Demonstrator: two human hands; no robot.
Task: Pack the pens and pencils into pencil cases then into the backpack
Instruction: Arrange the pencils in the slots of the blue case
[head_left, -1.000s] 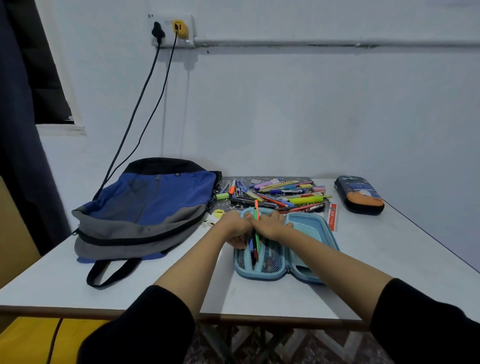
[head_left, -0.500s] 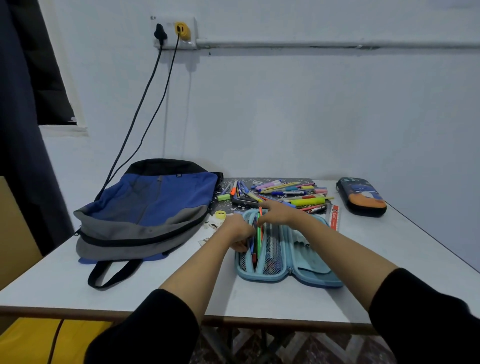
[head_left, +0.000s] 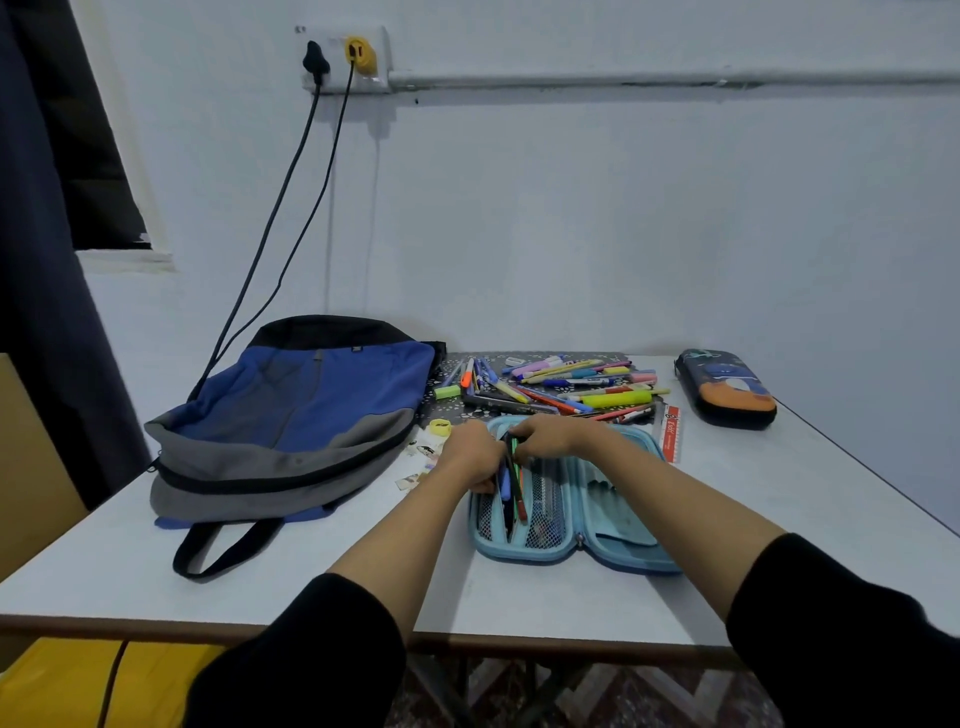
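A light blue pencil case (head_left: 613, 525) lies open on the white table (head_left: 260, 582) in front of me. Its left half has a mesh pocket with a few pens (head_left: 511, 488) lying on it. My left hand (head_left: 470, 452) grips the left side of that half. My right hand (head_left: 545, 434) pinches the upper ends of the pens at the case's top edge. Behind the case lies a pile of pens, pencils and highlighters (head_left: 566, 387) on a dark patterned mat. A blue and grey backpack (head_left: 291, 421) lies flat at the left.
A second, dark pencil case (head_left: 727, 387) with an orange end sits zipped at the back right. A red ruler (head_left: 671, 434) lies beside the open case. Small stickers and a yellow tape roll (head_left: 440, 427) lie near the backpack. Two cables hang from a wall socket (head_left: 345, 57).
My right hand has drawn back toward the case's top edge, pressing the pens lower onto the mesh side. The left hand has stayed on the case's left half.
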